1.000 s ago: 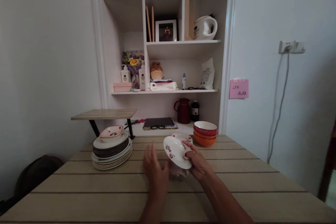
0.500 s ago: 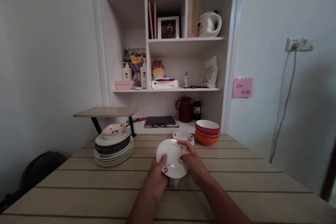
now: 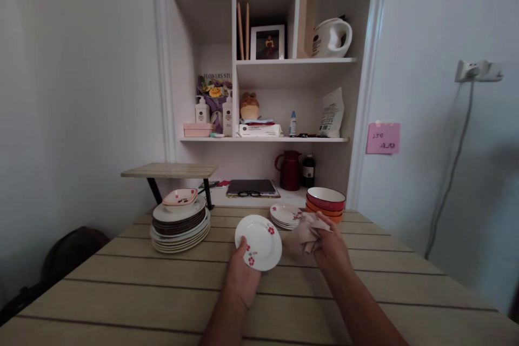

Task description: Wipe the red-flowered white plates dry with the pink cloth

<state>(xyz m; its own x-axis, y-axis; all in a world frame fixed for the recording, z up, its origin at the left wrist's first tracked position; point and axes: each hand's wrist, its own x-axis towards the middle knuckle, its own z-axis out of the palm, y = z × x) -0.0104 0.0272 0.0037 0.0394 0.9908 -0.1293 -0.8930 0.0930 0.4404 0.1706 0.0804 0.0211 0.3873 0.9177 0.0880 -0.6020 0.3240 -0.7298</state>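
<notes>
A small white plate (image 3: 263, 240) with red flowers is tilted toward me above the table. My left hand (image 3: 242, 275) grips its lower left edge, thumb on the upper face and the other fingers hidden beneath. To the right, my right hand (image 3: 332, 243) is closed on a crumpled pale pink cloth (image 3: 308, 231), apart from the plate. Just behind the cloth lies a stack of small flowered plates (image 3: 285, 212), partly covered by it. Beside that stack stand nested red and orange bowls (image 3: 326, 198), whose lower part my right hand hides.
On the left, a tall stack of plates (image 3: 180, 232) carries a square pink-rimmed dish (image 3: 180, 197) on top. Behind it stands a small wooden riser (image 3: 170, 170) with black legs. A red jug (image 3: 290, 170) and a dark laptop (image 3: 250, 187) occupy the niche at the back.
My right hand has drawn the cloth off the plate and moved right, toward the bowls. The plate stays in my left hand, its flowers now uncovered. The view has shifted slightly left.
</notes>
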